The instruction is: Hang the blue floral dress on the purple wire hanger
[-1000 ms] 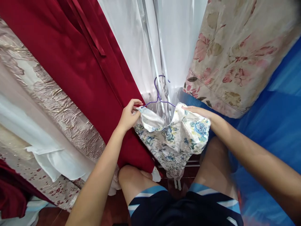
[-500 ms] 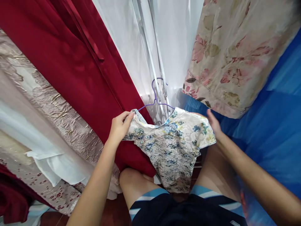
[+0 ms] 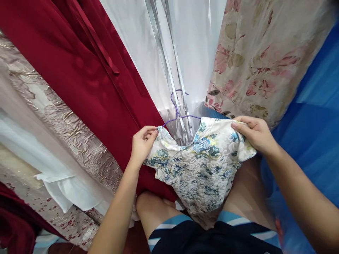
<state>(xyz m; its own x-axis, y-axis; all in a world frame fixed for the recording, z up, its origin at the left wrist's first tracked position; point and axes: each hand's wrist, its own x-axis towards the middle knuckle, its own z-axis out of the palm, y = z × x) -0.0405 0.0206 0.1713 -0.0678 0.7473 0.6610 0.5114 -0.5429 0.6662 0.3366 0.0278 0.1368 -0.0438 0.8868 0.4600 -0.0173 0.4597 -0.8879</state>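
A short-sleeved floral blouse, cream with blue and yellow flowers, hangs on a purple hanger in front of my legs. My left hand pinches its shoulder beside the neckline. On the other side, my right hand grips the shoulder near the sleeve, thumb on top. The hanger's hook rises above the neckline, by the white straps. Its arms run into the blouse, where the cloth hides them.
Long fabrics hang close around me: a dark red one and a textured pinkish one at left, white cloth with shiny white straps ahead, a pink-flowered beige one and blue cloth at right.
My right hand has closed on the blouse's right shoulder, which it was only beside before. The blouse is spread wider and has shifted slightly right; my left hand moved right with it.
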